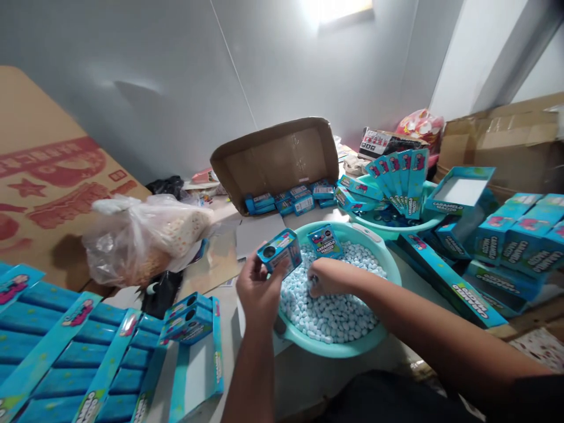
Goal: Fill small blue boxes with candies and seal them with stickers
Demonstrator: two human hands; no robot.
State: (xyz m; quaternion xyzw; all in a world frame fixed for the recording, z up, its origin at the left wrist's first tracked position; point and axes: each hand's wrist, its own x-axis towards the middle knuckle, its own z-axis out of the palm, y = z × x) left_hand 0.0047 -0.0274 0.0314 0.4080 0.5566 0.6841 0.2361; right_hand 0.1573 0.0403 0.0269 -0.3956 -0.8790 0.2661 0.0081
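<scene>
My left hand (259, 288) is closed around a small blue candy box (280, 251), held tilted over the left rim of a turquoise basin (392, 282). Pale blue candies (335, 317) fill the basin. Among them my right hand (324, 276) is curled, its fingertips down at the candies; what they hold, if anything, is hidden. Just behind that hand, another small box (325, 242) marked "Caramelo Macizo" rests on the candies, near the basin's back rim.
Filled display trays (57, 352) stand at left, beside a partly filled display tray (198, 367). Behind the basin, a cardboard box (273, 158) holds small boxes. A second basin (423, 226) with blue cartons, stacked cartons (515, 235) and a long carton (458, 282) crowd the right.
</scene>
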